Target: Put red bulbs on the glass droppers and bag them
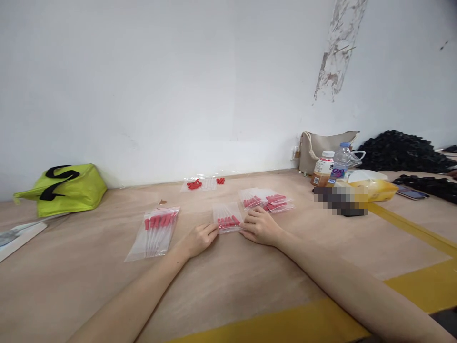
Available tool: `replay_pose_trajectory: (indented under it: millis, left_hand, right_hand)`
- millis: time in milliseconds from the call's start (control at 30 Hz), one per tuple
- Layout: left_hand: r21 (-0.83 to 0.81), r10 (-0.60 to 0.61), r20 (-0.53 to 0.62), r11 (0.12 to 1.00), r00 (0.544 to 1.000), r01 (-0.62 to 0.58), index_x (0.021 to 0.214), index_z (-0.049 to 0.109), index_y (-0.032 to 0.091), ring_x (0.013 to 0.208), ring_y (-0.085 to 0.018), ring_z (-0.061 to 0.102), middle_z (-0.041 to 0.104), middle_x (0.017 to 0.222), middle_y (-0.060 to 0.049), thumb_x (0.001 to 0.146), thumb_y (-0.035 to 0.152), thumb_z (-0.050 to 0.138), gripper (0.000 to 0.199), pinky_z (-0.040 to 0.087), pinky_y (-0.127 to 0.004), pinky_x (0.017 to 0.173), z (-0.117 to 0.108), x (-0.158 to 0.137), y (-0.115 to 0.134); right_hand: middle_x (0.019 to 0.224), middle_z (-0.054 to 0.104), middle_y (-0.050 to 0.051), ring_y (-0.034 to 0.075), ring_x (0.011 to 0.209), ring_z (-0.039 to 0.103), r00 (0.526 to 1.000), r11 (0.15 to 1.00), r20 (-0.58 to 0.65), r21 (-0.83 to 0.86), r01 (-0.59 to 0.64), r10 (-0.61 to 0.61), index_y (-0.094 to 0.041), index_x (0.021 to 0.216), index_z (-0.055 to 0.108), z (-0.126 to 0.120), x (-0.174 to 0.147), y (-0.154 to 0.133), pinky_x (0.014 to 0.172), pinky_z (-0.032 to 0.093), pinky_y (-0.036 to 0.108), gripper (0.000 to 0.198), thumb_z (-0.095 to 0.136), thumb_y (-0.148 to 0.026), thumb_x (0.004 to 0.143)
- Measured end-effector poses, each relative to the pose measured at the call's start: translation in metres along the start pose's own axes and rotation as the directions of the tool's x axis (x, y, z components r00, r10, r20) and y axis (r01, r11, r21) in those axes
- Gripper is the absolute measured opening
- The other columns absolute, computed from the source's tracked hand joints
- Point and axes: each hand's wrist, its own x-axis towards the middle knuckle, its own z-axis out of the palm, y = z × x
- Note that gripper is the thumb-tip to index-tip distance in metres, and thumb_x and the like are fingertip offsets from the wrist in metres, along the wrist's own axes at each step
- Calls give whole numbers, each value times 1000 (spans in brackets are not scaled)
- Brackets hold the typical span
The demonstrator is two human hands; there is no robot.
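A clear zip bag (227,213) lies flat between my hands, its row of red-ended thin clear tubes, like droppers, pointing away from me. My left hand (200,239) has its fingers closed at the bag's near left corner. At the near right corner, my right hand (263,227) is closed on the bag's edge, fingers curled. Further left rests another zip bag (154,233) of the same red-ended tubes, red ends away from me. Just beyond my right hand, several similar filled bags (274,202) overlap in a pile.
Loose red caps (194,184) lie on clear plastic by the wall. A yellow-green bag (69,190) is at the left. To the right stand a beige bag (307,152), a brown drink bottle (323,169), a clear bottle (341,164), a yellow packet (382,190) and a black heap (400,151).
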Motion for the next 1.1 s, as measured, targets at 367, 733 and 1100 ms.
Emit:
replay_pose_trajectory:
  millis: [367,733,1100]
  left_hand:
    - [-13,-17,13,1000,1000,17,83,57,10,73,-15,61,64,85,-9,87,9,36,22,51,-27,65,-2,-1,1]
    - [-3,6,-82,1000,997,-6,86,59,11,75,-16,62,67,88,-8,87,8,39,20,51,-29,67,-8,6,1]
    - [-37,-59,-89,998,994,56,80,60,12,74,-16,62,67,82,-7,87,9,38,23,51,-30,68,-8,7,4]
  right_hand:
    - [59,53,1,13,66,40,999,992,-9,-113,48,-49,-17,64,57,2,0,0,66,25,31,23,44,-15,83]
    - [58,52,2,13,65,39,997,988,-35,-140,66,-72,-16,60,55,1,3,0,65,26,31,26,43,-15,83]
    - [66,55,2,13,67,41,988,991,-125,-111,73,-87,-17,74,59,13,27,-24,63,26,30,17,44,-17,83]
